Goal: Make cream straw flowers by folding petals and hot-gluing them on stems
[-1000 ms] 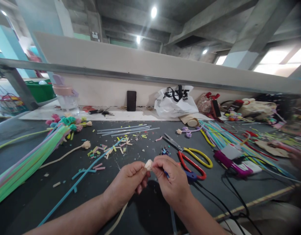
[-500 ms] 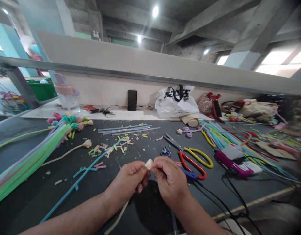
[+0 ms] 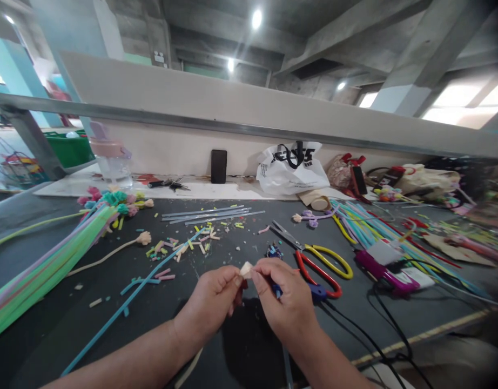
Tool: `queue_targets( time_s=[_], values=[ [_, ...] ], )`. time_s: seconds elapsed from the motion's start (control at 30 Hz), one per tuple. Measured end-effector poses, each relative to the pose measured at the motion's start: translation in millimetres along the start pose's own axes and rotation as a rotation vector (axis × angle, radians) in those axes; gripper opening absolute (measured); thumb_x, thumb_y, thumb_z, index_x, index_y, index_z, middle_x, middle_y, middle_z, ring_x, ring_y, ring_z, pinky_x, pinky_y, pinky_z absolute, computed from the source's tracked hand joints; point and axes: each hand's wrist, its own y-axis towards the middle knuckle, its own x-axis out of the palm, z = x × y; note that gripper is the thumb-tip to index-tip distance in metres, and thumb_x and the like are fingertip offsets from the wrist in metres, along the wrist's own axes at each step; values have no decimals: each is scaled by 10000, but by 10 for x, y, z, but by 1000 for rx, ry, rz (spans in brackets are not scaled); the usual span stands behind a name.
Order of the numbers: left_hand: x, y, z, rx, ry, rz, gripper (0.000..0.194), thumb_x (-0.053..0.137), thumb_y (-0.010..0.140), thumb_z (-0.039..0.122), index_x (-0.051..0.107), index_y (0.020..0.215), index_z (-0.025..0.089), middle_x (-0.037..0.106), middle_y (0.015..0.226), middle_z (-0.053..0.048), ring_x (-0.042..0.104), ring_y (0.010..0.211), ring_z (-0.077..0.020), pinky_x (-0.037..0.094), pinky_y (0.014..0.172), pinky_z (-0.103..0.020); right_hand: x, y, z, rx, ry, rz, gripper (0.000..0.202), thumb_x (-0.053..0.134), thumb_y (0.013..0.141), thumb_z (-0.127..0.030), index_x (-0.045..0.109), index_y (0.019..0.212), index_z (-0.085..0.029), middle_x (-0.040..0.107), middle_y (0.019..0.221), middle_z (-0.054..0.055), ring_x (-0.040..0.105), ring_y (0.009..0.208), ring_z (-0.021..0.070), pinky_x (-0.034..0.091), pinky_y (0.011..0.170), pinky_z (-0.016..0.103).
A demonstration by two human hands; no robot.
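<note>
Both hands meet over the middle of the dark table. My left hand (image 3: 216,297) pinches a cream chenille-stem flower (image 3: 246,268) just under its small bud-like head, and its pale stem (image 3: 189,368) trails down below that hand. From the other side, the fingertips of my right hand (image 3: 287,300) press on the same head. Beyond my right hand lie open scissors (image 3: 330,274) with one red and one yellow handle. A blue glue gun (image 3: 317,292) is partly hidden behind that hand. To the left lies another cream flower (image 3: 143,238) on a long stem.
A bundle of chenille stems (image 3: 54,259) with flower heads fills the left side. Cut bits (image 3: 200,246) and clear glue sticks (image 3: 212,214) lie ahead. At right are a purple glue gun (image 3: 384,274), cables and more stems (image 3: 358,219). A phone (image 3: 219,166) and white bag (image 3: 291,173) stand behind.
My fingers have shifted slightly on the cream flower head, and its tip now shows more upright between them. At the far right, a blurred hand has left the view.
</note>
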Motion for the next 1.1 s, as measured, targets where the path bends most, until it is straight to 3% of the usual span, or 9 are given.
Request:
queue_targets(
  time_s=[0.4,0.83,1.1],
  values=[
    [0,-23,21,-5,76,-5,276,401,837,329,515,643,170,461,491,44,403,414,-76,305,433,-190,-7,7,36,-5,18,-92,129,524,782,-84,569,726,-192,594,747,18,561,700,134,452,642,220],
    [11,-24,-26,-10,91,-9,268,384,835,310,520,655,165,461,496,50,406,422,-73,308,439,-185,55,-10,71,-1,77,-75,148,522,785,-74,550,689,-183,564,714,13,538,670,127,430,623,212],
    [-15,2,-67,49,175,26,277,357,855,320,540,714,168,488,540,41,429,434,-80,329,449,-195,-32,42,37,44,81,-24,167,497,845,-153,619,731,-170,609,769,44,577,716,140,449,667,229]
  ],
)
